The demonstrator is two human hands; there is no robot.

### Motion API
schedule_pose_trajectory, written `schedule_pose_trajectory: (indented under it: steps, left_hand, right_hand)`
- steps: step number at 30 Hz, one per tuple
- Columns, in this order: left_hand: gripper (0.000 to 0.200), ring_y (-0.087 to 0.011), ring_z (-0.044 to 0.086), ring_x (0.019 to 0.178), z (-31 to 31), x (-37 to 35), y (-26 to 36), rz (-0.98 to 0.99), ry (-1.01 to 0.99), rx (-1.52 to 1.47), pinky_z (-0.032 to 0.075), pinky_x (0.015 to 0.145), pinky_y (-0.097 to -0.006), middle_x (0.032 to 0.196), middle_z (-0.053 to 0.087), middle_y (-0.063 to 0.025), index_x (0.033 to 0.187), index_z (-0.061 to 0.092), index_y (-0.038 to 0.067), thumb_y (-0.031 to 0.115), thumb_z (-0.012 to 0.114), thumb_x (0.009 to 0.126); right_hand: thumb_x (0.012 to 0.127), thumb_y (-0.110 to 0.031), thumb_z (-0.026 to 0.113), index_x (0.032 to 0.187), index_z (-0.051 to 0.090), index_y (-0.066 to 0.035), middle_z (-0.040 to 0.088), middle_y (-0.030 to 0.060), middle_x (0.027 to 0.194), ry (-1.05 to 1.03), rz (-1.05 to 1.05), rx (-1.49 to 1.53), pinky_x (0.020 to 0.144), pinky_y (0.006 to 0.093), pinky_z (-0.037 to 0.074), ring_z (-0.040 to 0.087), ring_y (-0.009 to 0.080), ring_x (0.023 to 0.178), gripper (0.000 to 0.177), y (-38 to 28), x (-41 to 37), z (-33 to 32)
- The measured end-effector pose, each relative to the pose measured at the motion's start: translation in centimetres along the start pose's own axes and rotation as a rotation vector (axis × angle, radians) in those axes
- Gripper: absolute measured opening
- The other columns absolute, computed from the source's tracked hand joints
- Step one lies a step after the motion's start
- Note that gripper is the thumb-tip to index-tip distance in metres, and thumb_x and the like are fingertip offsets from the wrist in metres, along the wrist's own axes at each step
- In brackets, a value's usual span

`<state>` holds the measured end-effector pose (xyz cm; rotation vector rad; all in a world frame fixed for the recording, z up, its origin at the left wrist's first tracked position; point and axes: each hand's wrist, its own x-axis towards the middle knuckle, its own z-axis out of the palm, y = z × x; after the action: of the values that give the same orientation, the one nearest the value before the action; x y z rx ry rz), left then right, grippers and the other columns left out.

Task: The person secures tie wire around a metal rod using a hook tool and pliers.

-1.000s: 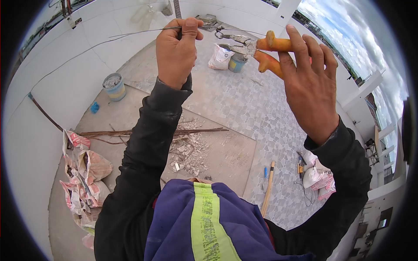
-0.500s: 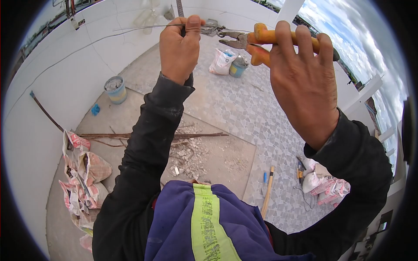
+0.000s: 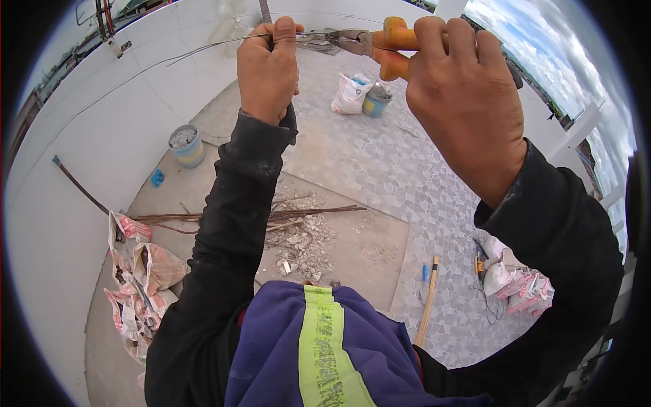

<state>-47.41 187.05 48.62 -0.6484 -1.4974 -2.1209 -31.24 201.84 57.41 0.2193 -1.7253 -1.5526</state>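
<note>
Near the top of the head view, my left hand [image 3: 270,74] is closed, with a thin wire [image 3: 210,46] pinched under the thumb. A ribbed metal bar [image 3: 264,9] rises behind and between these fingers. My right hand [image 3: 468,102] is wrapped around the orange-handled pliers [image 3: 397,35]. The plier jaws point left toward my left hand and are closed together at the wire, a short way from my left thumb. The wire's long tail runs off to the left across the white wall.
A blue bucket [image 3: 188,150] of grey material stands by the white wall [image 3: 74,203]. Farther off are a white sack [image 3: 350,95] and another bucket [image 3: 377,102]. Rusty bars [image 3: 319,212] and rubble [image 3: 305,244] lie on the floor. Torn sacks [image 3: 159,268] sit left; more sacks [image 3: 525,288] sit right.
The plier jaws, apart before, are now closed at the wire. Both hands have shifted slightly up and left in view, while the floor and its things have shifted slightly right.
</note>
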Motion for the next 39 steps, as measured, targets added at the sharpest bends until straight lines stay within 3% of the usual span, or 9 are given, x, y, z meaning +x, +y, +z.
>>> schedule_pose_trajectory:
  steps: [8, 10, 17, 22, 24, 26, 28, 35, 39]
  left_hand:
    - [0.038, -0.0026, 0.04, 0.042, 0.1, -1.3, -0.4, 0.011, -0.026, -0.111, 0.033, 0.035, -0.0189, 0.078, 0.061, -0.0036, 0.097, 0.061, 0.0, 0.038, 0.054, 0.101]
    - [0.036, -0.0027, 0.04, 0.042, 0.0, -1.6, -0.9, 0.008, -0.015, -0.11, 0.034, 0.036, -0.0186, 0.086, 0.067, -0.0084, 0.097, 0.06, 0.001, 0.036, 0.053, 0.102]
    - [0.032, -0.0027, 0.039, 0.043, -1.1, -2.6, -2.6, -0.033, -0.027, -0.084, 0.035, 0.037, -0.0185, 0.095, 0.071, -0.0144, 0.096, 0.058, 0.002, 0.032, 0.052, 0.102]
    - [0.03, -0.0027, 0.039, 0.044, -1.9, -3.4, -4.5, -0.082, -0.022, -0.097, 0.035, 0.038, -0.0184, 0.099, 0.071, -0.0158, 0.095, 0.056, 0.004, 0.032, 0.051, 0.103]
    - [0.032, -0.0029, 0.04, 0.041, -2.1, -3.8, -5.1, -0.075, -0.018, -0.09, 0.035, 0.037, -0.0187, 0.097, 0.071, -0.0158, 0.092, 0.054, 0.004, 0.034, 0.051, 0.103]
    - [0.034, -0.003, 0.04, 0.039, -2.0, -4.0, -5.5, -0.066, -0.017, -0.093, 0.034, 0.035, -0.0191, 0.095, 0.071, -0.0158, 0.089, 0.051, 0.004, 0.036, 0.051, 0.103]
    - [0.034, -0.0029, 0.04, 0.04, -1.9, -4.5, -5.7, -0.061, -0.001, -0.118, 0.034, 0.036, -0.0186, 0.095, 0.071, -0.0157, 0.088, 0.049, 0.005, 0.036, 0.051, 0.103]
    - [0.033, -0.0033, 0.039, 0.046, -1.5, -3.8, -5.0, 0.019, -0.019, -0.09, 0.036, 0.04, -0.0182, 0.099, 0.071, -0.0164, 0.092, 0.054, 0.005, 0.035, 0.05, 0.103]
    - [0.033, -0.0032, 0.04, 0.047, -1.1, -4.0, -4.8, 0.025, -0.007, -0.118, 0.036, 0.04, -0.0182, 0.097, 0.07, -0.0159, 0.092, 0.054, 0.004, 0.035, 0.05, 0.103]
  right_hand:
    - [0.069, -0.012, 0.075, 0.083, 0.072, -0.003, 0.055, 0.0046, 0.083, 0.028, 0.172, 0.367, 0.061, 0.0312, 0.045, 0.054, 0.0181, 0.074, 0.017, -3.2, -3.4, 3.2]
    - [0.071, -0.003, 0.074, 0.081, 0.068, -0.001, 0.056, 0.0086, 0.095, 0.0, 0.26, 0.494, 0.067, 0.0347, 0.049, 0.055, 0.0212, 0.077, 0.012, -5.1, -4.2, 3.3]
    - [0.065, 0.0, 0.067, 0.085, 0.067, 0.0, 0.057, 0.0157, 0.097, -0.009, 0.709, 1.291, 0.067, 0.0413, 0.051, 0.06, 0.0334, 0.08, 0.02, -14.9, -5.5, 4.2]
    - [0.07, 0.003, 0.058, 0.083, 0.066, 0.002, 0.061, 0.014, 0.084, -0.012, 0.896, 1.857, 0.066, 0.0347, 0.048, 0.062, 0.0265, 0.073, 0.015, -20.4, -4.7, 2.9]
    - [0.07, 0.0, 0.062, 0.079, 0.067, 0.001, 0.064, 0.0169, 0.084, -0.273, 1.018, 2.363, 0.067, 0.0357, 0.05, 0.063, 0.032, 0.073, 0.011, -20.6, -4.5, 2.4]
    - [0.071, -0.001, 0.062, 0.077, 0.066, 0.001, 0.065, 0.0158, 0.082, -0.154, 0.948, 2.386, 0.066, 0.035, 0.049, 0.063, 0.0311, 0.071, 0.007, -20.8, -5.0, 3.5]
    - [0.076, 0.001, 0.058, 0.088, 0.065, 0.0, 0.063, 0.0052, 0.075, -0.21, 0.895, 2.227, 0.07, 0.0277, 0.046, 0.056, 0.0116, 0.07, 0.014, -19.7, -5.3, 3.9]
    - [0.073, 0.001, 0.053, 0.101, 0.064, 0.001, 0.062, 0.0173, 0.098, -0.246, 0.639, 1.791, 0.077, 0.0409, 0.049, 0.061, 0.0364, 0.086, 0.029, -14.8, -6.6, 5.6]
    - [0.074, -0.003, 0.058, 0.112, 0.064, 0.001, 0.061, 0.0167, 0.102, -0.298, 0.519, 1.543, 0.075, 0.0437, 0.052, 0.063, 0.0365, 0.084, 0.038, -12.0, -6.8, 5.5]
